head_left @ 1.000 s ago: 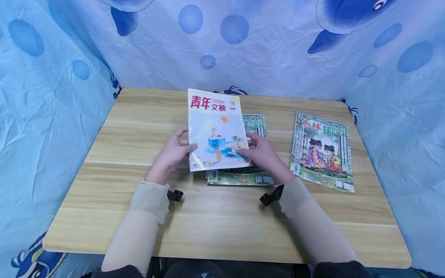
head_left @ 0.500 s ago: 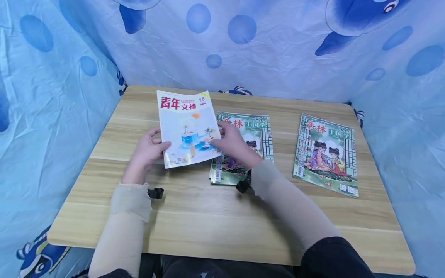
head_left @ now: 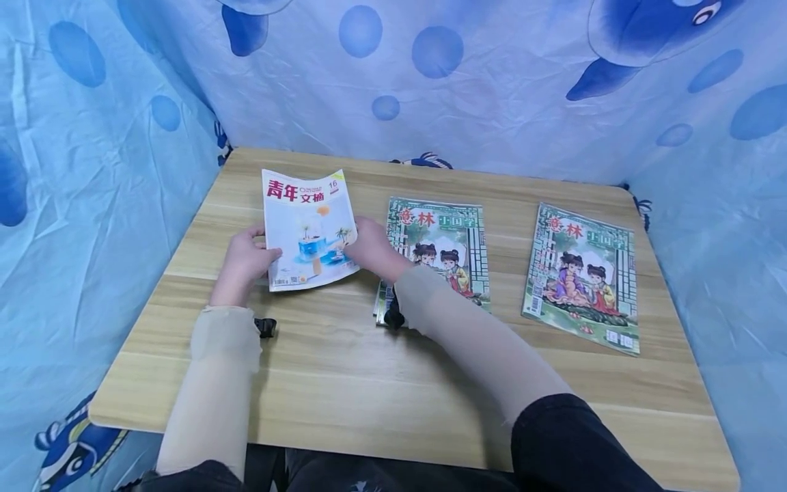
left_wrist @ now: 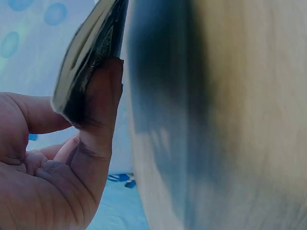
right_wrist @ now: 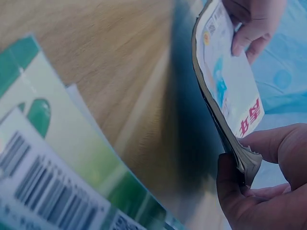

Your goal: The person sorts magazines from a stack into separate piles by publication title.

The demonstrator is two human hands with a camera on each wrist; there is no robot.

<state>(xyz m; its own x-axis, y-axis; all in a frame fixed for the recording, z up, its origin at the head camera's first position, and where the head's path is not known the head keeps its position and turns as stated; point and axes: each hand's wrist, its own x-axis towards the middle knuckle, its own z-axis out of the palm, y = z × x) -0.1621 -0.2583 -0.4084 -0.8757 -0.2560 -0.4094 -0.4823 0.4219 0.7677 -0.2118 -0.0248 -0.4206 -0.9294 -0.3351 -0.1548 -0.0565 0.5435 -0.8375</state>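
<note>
A white magazine with red title characters and a blue island picture is held by both hands above the left part of the table. My left hand pinches its left edge, thumb on the cover and fingers beneath. At the right edge my right hand grips it the same way, and the cover bows slightly. In the right wrist view the magazine stands off the wood, with its page edges visible. The left wrist view shows its thick lower corner between thumb and fingers.
Green illustrated magazines lie stacked mid-table, partly under the right forearm. Another green magazine lies tilted at the right. Blue patterned cloth hangs behind the wooden table and along its sides.
Both hands have carried the white magazine left, away from above the green stack, whose cover now shows more. The magazine has also come slightly lower, and the head view has shifted a little.
</note>
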